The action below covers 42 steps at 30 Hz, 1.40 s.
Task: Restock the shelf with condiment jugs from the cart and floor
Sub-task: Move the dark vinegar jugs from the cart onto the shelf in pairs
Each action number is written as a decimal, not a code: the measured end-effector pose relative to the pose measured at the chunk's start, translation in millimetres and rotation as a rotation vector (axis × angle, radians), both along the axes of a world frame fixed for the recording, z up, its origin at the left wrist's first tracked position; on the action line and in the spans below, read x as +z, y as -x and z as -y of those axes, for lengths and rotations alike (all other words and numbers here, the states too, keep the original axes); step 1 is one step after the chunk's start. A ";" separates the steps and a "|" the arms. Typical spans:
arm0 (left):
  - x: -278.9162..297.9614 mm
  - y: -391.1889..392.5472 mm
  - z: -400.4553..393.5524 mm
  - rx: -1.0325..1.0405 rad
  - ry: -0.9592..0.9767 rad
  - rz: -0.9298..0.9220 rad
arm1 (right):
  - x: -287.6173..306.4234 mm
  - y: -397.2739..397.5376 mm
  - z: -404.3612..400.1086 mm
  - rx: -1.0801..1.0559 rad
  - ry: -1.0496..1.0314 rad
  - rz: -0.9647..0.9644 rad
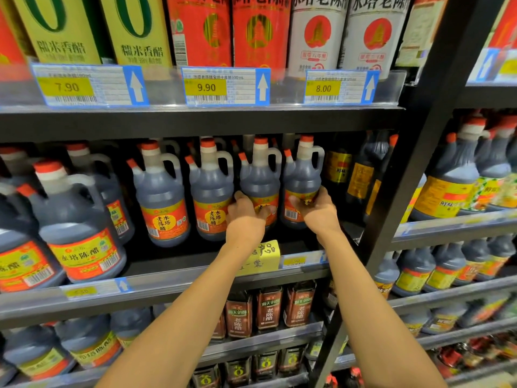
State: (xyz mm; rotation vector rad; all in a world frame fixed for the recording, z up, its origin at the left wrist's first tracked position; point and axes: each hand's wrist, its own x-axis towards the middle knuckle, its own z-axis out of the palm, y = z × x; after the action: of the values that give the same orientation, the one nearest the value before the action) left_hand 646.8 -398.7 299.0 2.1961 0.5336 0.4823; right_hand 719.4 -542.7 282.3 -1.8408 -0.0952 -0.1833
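Two dark jugs stand upright on the middle shelf (195,271), caps up, handles turned right. The left hand (246,212) grasps the label of one jug (260,177); the right hand (314,207) grasps its neighbour (303,175), just left of the black post (414,152).

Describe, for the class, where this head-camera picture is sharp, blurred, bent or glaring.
Head view: sharpest mid-frame, where the left hand and right hand hold two jugs; wide-angle lens bows the shelf edge and leans the upright post; corners smear soft; glare whitens the clear price rail.
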 end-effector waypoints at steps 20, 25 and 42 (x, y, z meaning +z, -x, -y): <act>5.0 -2.1 1.5 0.023 0.005 -0.043 | -2.3 -6.5 4.3 0.049 0.000 -0.024; 4.8 -2.4 1.8 0.026 0.004 -0.034 | -8.3 -9.7 5.7 0.074 -0.034 -0.004; -3.9 13.2 -3.0 -0.017 -0.035 -0.104 | 7.3 10.9 7.1 0.001 0.121 -0.096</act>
State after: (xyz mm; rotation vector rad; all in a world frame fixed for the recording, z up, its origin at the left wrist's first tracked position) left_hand 633.6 -395.7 295.1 2.2663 0.5659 0.3722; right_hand 708.5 -549.7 289.6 -1.9671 -0.0411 -0.0893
